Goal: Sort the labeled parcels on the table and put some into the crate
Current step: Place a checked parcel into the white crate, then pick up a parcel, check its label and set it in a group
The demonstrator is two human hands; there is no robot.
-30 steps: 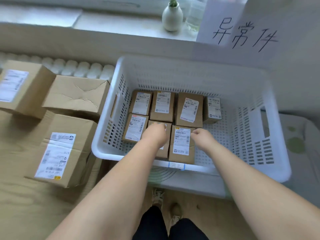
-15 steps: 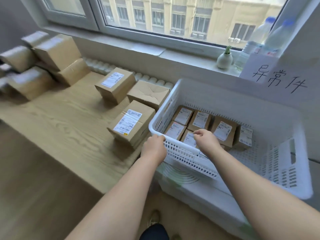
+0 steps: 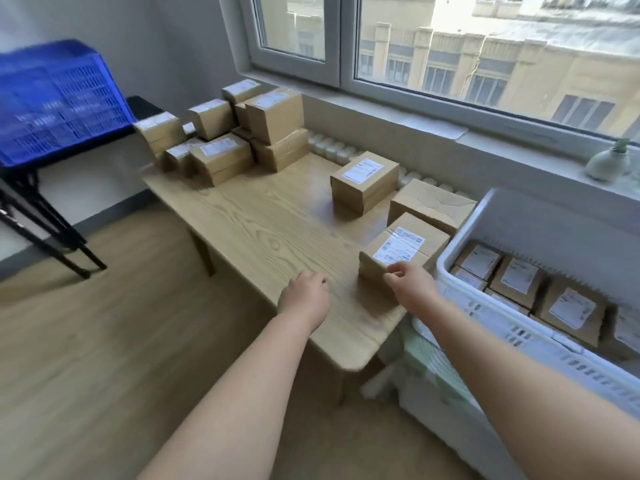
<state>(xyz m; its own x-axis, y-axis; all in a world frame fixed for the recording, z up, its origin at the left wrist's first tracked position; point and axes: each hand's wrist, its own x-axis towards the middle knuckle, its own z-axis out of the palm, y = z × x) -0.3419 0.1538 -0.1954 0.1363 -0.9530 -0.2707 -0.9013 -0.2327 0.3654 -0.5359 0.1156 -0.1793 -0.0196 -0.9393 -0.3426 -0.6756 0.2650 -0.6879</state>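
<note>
**Nearest parcel lies dead ahead of my right hand**

My left hand [image 3: 304,296] hangs over the table [image 3: 259,230] with its fingers loosely curled and nothing in it. My right hand [image 3: 410,289] is likewise loose and holding nothing. Its fingertips [image 3: 393,271] sit at the near edge of the closest labeled parcel [image 3: 405,247], though I cannot tell whether they touch it.

That parcel is just beyond the right hand and well to the right of the left one, so I judge the right hand the nearer for the pick. Its long side seems to run away from the hand, label up.

Immediately right of the right hand stands the white crate [image 3: 450,251], with its rim just beside the parcel and small parcels [image 3: 519,282] already inside. A move into it would be a short one to the right.

Beyond the closest parcel lie a plain-topped box [image 3: 433,202] and another labeled box [image 3: 363,181]. Far ahead and left of both hands is the unsorted stack [image 3: 242,140].
</note>
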